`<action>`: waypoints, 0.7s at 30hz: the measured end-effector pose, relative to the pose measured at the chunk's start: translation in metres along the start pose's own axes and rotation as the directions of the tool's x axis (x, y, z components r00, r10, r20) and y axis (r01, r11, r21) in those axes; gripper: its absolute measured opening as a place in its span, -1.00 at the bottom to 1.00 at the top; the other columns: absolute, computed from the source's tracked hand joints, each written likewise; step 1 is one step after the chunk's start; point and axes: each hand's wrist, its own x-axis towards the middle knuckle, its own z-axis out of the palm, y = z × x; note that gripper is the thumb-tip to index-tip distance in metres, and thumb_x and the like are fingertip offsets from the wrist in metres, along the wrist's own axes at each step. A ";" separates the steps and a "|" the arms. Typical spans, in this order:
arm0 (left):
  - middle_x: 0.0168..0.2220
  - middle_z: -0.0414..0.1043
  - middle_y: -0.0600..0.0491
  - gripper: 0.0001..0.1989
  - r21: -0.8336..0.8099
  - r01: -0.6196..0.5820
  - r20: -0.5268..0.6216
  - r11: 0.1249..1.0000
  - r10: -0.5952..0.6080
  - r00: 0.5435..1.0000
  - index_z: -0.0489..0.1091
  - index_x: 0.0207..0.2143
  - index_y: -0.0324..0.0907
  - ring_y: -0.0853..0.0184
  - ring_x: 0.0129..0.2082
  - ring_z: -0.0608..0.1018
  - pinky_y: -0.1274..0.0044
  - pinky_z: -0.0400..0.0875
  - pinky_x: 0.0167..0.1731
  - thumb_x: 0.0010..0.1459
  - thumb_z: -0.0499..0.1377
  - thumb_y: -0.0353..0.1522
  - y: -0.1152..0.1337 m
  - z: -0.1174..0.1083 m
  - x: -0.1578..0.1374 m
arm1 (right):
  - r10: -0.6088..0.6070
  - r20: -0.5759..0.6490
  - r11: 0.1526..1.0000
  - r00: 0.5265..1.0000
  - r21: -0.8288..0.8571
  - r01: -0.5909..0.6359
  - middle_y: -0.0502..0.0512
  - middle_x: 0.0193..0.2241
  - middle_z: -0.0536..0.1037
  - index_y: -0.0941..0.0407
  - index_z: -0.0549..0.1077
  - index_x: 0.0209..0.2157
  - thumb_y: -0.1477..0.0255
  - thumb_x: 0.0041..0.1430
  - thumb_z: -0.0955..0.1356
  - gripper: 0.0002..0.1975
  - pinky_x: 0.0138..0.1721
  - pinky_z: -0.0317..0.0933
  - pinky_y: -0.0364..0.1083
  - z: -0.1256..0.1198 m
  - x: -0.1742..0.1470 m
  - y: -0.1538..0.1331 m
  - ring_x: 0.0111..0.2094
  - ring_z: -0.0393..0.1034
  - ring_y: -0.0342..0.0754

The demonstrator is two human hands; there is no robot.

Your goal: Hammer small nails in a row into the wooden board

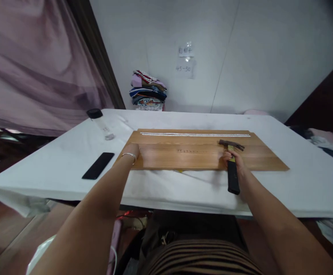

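My right hand (237, 159) is wrapped round a claw hammer (233, 175) just below its head. The rusty metal head is over the right part of a wooden board (166, 160), and the dark handle end points toward me. My left hand (132, 150), with a silver bracelet at the wrist, rests closed at the board's left part. Whatever its fingers may hold is hidden. A row of small nails (188, 151) runs along the middle of the board. Two thin white strips (195, 134) lie along its far edge.
The board lies on a white-covered table (54, 168). A black phone (98, 165) and a clear bottle with a black lid (102, 124) are at the left. Folded clothes (148, 91) are stacked against the back wall, which bears handwritten paper notes (185, 68).
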 end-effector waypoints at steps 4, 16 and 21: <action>0.06 0.52 -0.39 -0.61 0.197 -0.045 0.093 0.979 0.027 0.995 0.55 -0.02 -0.42 -0.02 0.06 0.58 0.34 0.45 0.02 0.14 0.08 -0.53 0.012 -0.006 0.001 | 0.051 0.028 0.991 0.998 0.123 -0.055 -0.20 -0.66 0.18 0.04 0.18 -0.44 0.57 0.11 0.43 -0.69 -0.67 0.17 -0.31 -0.005 0.002 0.001 -0.67 0.13 -0.26; 0.04 0.54 -0.33 -0.60 0.192 0.036 0.022 0.981 -0.041 0.999 0.53 -0.02 -0.32 0.00 0.01 0.59 0.35 0.48 -0.09 0.26 0.01 -0.34 0.007 -0.016 -0.014 | 0.009 0.057 0.994 0.998 0.104 -0.015 -0.23 -0.65 0.14 0.05 0.18 -0.42 0.54 0.09 0.46 -0.65 -0.68 0.11 -0.35 -0.003 0.004 0.003 -0.69 0.08 -0.30; 0.02 0.55 -0.32 -0.59 0.146 0.046 -0.012 0.988 -0.045 0.999 0.51 -0.02 -0.31 0.03 -0.02 0.59 0.36 0.46 -0.11 0.27 -0.03 -0.33 0.008 -0.017 -0.017 | 0.004 0.020 0.997 1.000 0.082 -0.006 -0.23 -0.66 0.13 0.06 0.20 -0.43 0.53 0.10 0.46 -0.68 -0.69 0.11 -0.34 -0.002 0.004 0.003 -0.69 0.07 -0.29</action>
